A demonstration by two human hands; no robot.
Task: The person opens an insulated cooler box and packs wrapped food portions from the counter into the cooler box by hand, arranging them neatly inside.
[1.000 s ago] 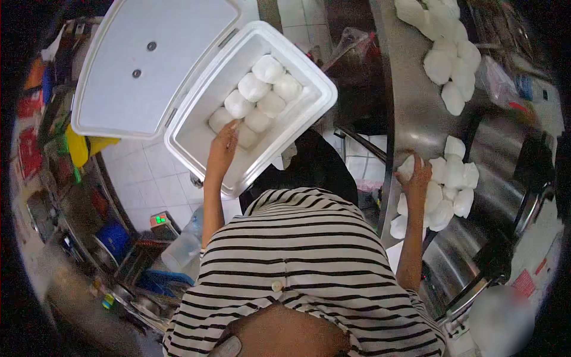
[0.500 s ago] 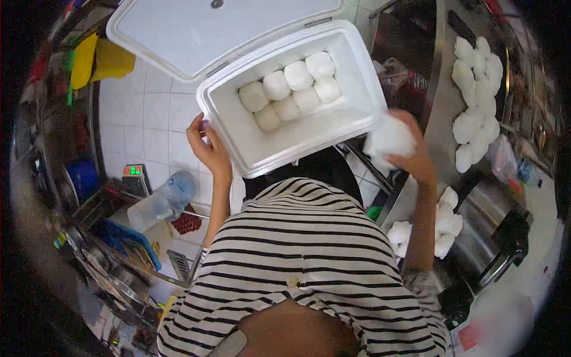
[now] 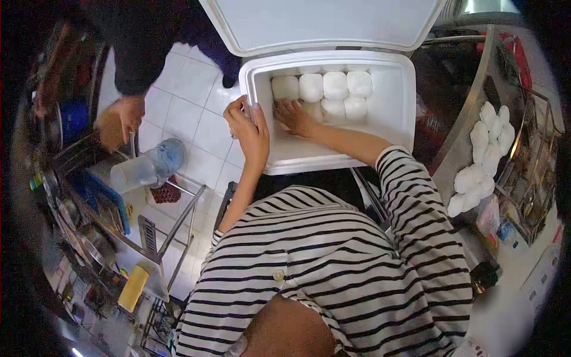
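A white cooler box (image 3: 407, 107) stands open in front of me, its lid (image 3: 327, 24) tipped back. Inside, several round white pieces (image 3: 335, 85) lie in rows. My right hand (image 3: 292, 118) reaches into the left part of the box, fingers spread over the pieces in the nearer row; whatever lies under the palm is hidden. My left hand (image 3: 248, 132) is at the box's left rim, its thumb and fingers closed on the edge. More white pieces (image 3: 480, 156) are piled on the metal counter at the right.
Another person's hand (image 3: 129, 114) hangs at the left, near a metal rack (image 3: 189, 215). A plastic jug (image 3: 143, 171) and a blue tray (image 3: 116, 202) are beside it. Clutter and a plastic bag (image 3: 489, 215) lie at the right.
My right hand has carried a white piece from the right into the box. The box appears turned straighter in view. Another person has come in at the upper left.
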